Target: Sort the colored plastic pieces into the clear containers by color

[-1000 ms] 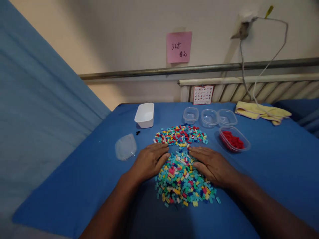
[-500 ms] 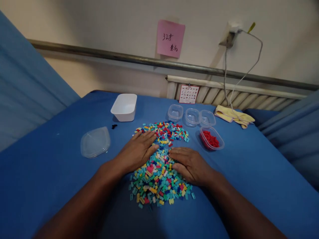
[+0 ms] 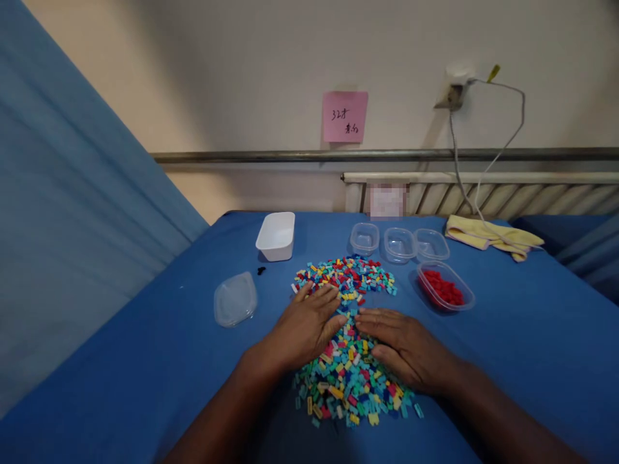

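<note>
A heap of small coloured bricks (image 3: pixel 349 380) lies on the blue cloth in front of me, red, yellow, teal and white mixed. My left hand (image 3: pixel 304 325) lies flat on the heap's left side, fingers stretched out. My right hand (image 3: pixel 403 348) rests flat on the right side, fingers pointing left, almost meeting the left hand. Neither hand grips anything. A second patch of bricks (image 3: pixel 348 276) spreads just beyond the fingertips.
A clear tub of red bricks (image 3: pixel 445 287) stands at the right, three clear tubs (image 3: pixel 399 243) behind it. A white tub (image 3: pixel 275 235) and a clear lid (image 3: pixel 235 298) sit at the left. A yellow cloth (image 3: pixel 483 233) and a cable lie far right.
Both hands have drawn closer together on the heap, the left sliding right over the bricks. The camera view has swung about.
</note>
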A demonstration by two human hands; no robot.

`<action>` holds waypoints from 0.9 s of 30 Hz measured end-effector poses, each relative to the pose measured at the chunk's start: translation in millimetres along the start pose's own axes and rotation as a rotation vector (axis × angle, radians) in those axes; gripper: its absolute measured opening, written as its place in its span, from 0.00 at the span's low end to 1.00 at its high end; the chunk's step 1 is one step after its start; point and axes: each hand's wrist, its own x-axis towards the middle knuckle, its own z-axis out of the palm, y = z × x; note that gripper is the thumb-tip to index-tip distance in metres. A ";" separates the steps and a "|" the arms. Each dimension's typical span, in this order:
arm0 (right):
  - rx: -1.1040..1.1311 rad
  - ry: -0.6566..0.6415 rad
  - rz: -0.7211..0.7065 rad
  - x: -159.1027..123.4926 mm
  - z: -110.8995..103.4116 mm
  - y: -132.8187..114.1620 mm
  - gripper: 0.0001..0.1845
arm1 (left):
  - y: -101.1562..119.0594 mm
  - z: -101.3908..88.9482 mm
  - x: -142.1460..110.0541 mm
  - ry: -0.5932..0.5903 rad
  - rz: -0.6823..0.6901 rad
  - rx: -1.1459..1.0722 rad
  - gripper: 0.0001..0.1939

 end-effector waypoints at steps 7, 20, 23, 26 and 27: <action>0.005 -0.031 0.026 -2.0 7.6 3.9 0.31 | 9.4 -9.4 -25.3 0.047 0.033 -0.080 0.26; 0.185 0.312 0.131 -8.0 16.0 22.1 0.24 | 7.3 7.0 4.7 0.119 0.058 -0.018 0.31; 0.205 0.332 0.160 -7.2 14.8 21.1 0.24 | 9.2 1.3 2.4 0.169 0.040 -0.066 0.27; 0.214 0.362 0.178 -4.1 13.2 21.8 0.25 | 8.6 0.9 6.8 0.217 0.066 -0.083 0.26; 0.206 0.354 0.171 -2.6 13.0 22.2 0.25 | 8.5 2.3 10.2 0.192 0.081 -0.077 0.27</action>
